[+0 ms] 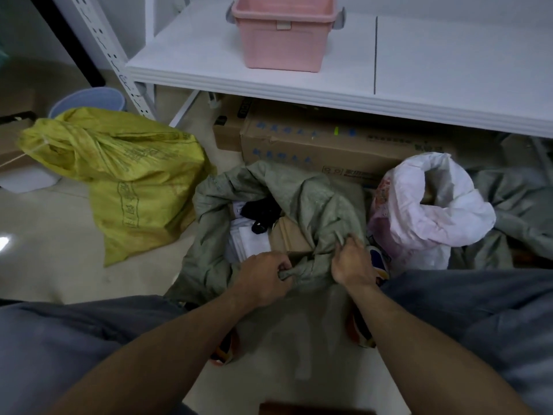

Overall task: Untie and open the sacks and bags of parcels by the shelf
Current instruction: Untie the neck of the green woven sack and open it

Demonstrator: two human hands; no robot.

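Grey sack (326, 205) sits on the floor just in front of the white shelf (419, 85), between a yellow sack (134, 175) on the left and a white bag (428, 211) on the right. Its mouth gapes open, showing white parcels (248, 241), a brown box (288, 235) and something black inside. The left hand (263, 280) grips a bunched fold of the near rim, fingers curled round the cloth. The right hand (353, 259) pinches the rim just beside it. The yellow sack is bunched and tied at its top, near a blue bucket (89, 100). The white bag's mouth is open. A pink tub (284, 34) stands on the shelf, and a cardboard box (314, 142) lies under it, behind the grey sack.
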